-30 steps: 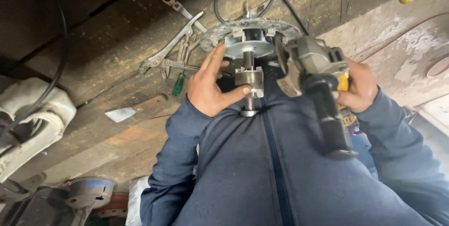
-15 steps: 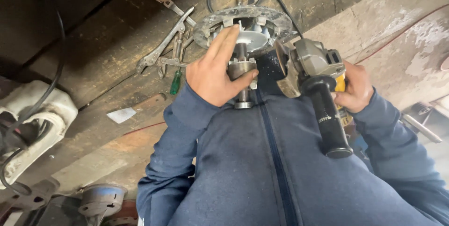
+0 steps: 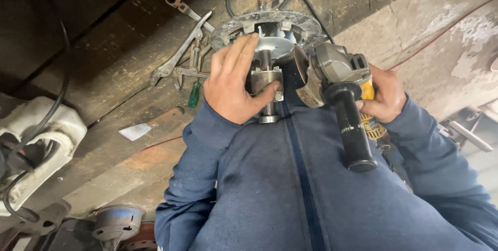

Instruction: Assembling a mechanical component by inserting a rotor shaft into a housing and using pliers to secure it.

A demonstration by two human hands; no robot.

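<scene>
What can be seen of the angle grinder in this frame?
The angle grinder has a grey metal gear head, a yellow body mostly hidden by the right hand gripping it, and a black ribbed side handle sticking out toward the camera over the blue jacket. Its worn disc, edge-on under a guard, sits close beside the metal shaft part that the left hand grips. Whether the disc touches it or spins cannot be told.

Dark, worn wooden planks (image 3: 104,38) are running across the upper left. A pale, stained concrete slab (image 3: 436,28) is lying at right, catching daylight. Wrenches (image 3: 179,53) are resting on the planks; a black cable (image 3: 62,64) is trailing left.
</scene>
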